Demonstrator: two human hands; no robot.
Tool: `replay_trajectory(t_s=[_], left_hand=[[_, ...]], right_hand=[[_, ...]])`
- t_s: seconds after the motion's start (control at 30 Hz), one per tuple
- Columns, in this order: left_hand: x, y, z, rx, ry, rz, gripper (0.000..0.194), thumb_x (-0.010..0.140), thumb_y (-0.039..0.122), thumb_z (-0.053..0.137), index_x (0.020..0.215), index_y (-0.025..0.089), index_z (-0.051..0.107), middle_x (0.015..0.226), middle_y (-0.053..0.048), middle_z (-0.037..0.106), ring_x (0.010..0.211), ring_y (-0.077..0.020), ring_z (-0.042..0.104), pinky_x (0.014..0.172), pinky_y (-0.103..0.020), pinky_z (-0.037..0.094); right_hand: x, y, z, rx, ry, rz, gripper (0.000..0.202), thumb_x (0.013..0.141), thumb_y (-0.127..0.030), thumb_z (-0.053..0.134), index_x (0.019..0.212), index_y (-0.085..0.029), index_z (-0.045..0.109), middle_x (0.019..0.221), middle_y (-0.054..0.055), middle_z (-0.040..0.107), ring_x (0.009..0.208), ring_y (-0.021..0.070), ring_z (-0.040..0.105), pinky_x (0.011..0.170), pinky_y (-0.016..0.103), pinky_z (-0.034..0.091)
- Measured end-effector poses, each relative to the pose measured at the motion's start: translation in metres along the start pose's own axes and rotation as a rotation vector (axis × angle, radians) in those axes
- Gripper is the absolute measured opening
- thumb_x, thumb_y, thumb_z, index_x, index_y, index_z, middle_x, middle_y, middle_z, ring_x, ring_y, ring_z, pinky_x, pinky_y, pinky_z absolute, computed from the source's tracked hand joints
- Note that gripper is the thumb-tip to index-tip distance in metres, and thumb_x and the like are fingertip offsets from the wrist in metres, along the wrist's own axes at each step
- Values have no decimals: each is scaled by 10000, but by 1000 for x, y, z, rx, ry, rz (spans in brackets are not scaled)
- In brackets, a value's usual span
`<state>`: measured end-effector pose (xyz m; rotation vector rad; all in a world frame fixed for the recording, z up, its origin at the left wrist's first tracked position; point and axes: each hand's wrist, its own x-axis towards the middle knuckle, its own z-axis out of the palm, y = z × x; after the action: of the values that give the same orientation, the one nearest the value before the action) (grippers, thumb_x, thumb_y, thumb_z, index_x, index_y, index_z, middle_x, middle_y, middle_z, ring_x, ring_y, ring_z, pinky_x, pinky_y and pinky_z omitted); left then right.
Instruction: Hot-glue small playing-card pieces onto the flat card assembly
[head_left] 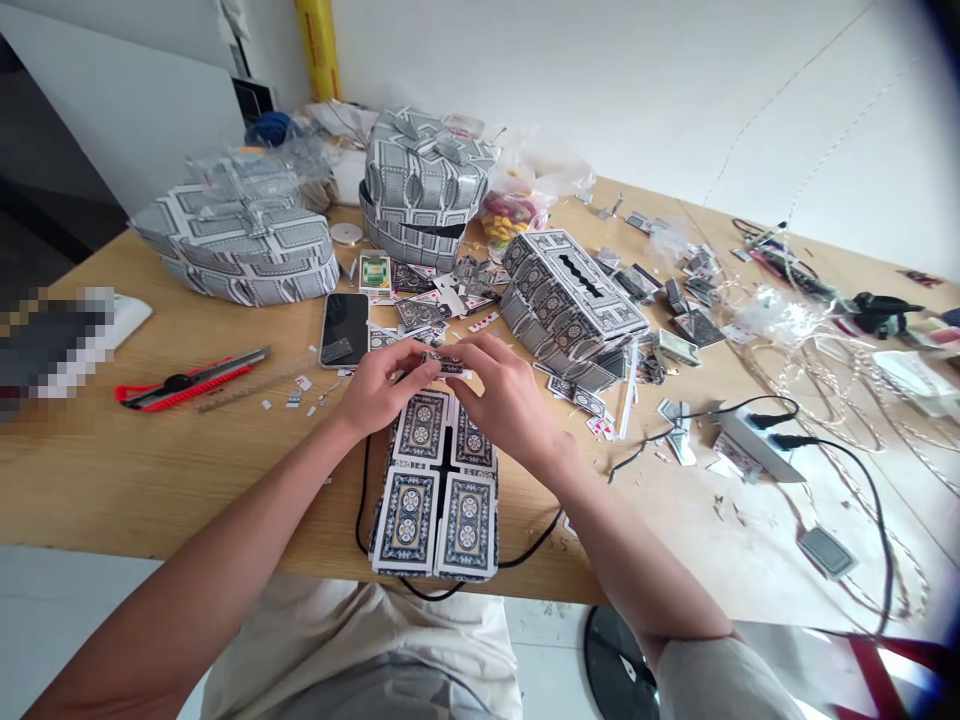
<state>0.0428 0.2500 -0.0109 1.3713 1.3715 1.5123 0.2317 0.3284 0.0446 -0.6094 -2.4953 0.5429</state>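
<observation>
Both hands meet above the far end of a blue-patterned playing-card piece (407,520), which lies near the table's front edge. Between my left hand (386,385) and my right hand (499,390) is a small folded dark card piece (446,365), pinched by the fingers of both. Four card backs show on the top of the larger piece, with a dark cross-shaped gap between them. My fingertips cover part of the small piece.
A phone (344,330) and a red utility knife (191,382) lie to the left. Card-built boxes (577,290) and baskets (247,240) stand behind. Right are card scraps, a power strip (757,440) and cables. A black cord loops around the card piece.
</observation>
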Motion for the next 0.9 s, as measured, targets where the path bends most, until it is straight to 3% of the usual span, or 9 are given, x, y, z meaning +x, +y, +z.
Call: replay_trajectory(t_s=[0.17,0.3,0.43,0.6,0.9], left_hand=[[4,-6,2,-87,59,-45,355,851,535,849,956,209,753,866,-40,780,815,-213,749,763,-323,588],[5,-10,-1,-80,121,-78,376,869,547,821,1019,214,733,855,-34,781,792,-215,755,741,-328,584],[5,-14,-3,63,142,-68,355,922,484,773,1147,231,667,740,9,744,752,-204,742,737,-320,553],[6,-17,-2,209,98,-35,213,951,425,716,976,214,696,861,-24,775,809,-192,733,794,-319,554],[4,-10,-1,318,15,21,206,947,402,707,904,215,781,915,-32,805,863,-204,730,803,-325,539]], right_hand=[[1,-3,-5,-50,-44,11,328,989,-119,644,1292,-219,723,1218,117,706,1148,279,673,1014,443,557],[3,-5,-19,-123,-115,100,363,996,-183,696,1359,-181,681,1270,145,705,1183,301,680,1029,456,551],[1,-10,-33,-184,-374,169,363,1021,-287,723,1359,-163,671,1249,146,740,1138,303,719,992,452,558],[-5,-23,-38,-231,-609,141,533,978,-449,790,1409,-174,640,1324,158,717,1225,342,697,1001,461,561],[-10,-34,-28,-315,-588,122,545,931,-379,850,1375,-149,633,1253,182,726,1178,356,703,975,491,571]])
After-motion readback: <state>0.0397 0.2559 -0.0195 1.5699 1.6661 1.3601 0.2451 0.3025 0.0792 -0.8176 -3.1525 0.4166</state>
